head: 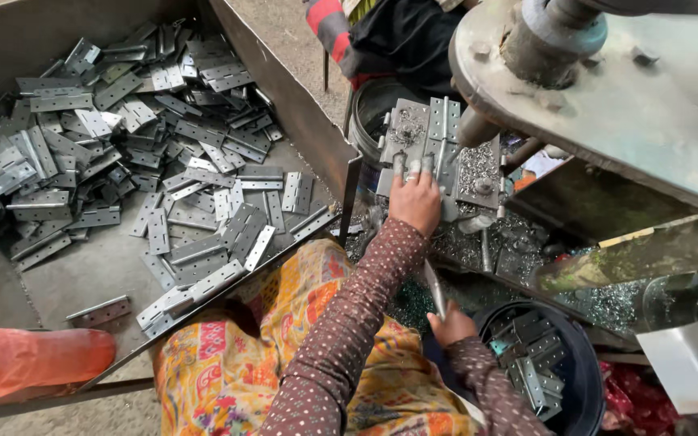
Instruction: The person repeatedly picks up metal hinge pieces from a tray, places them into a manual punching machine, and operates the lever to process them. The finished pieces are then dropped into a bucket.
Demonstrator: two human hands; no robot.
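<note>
Left hand [415, 202] presses a steel hinge [439, 133] flat on the drill jig at 12 o'clock, fingers together. Right hand [450, 327], at 5 o'clock, is closed round a lever [435, 288]. Hinge likely stiff, light, sharp-edged (oily?); hold by flat leaves.

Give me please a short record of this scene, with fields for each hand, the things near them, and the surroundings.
left hand: left hand presses a hinge flat on the machine plate
right hand: right hand grips a metal rod
tray: metal tray with a heap of loose hinges
bucket: dark bucket holding more hinges
debris: metal shavings below the machine
</note>
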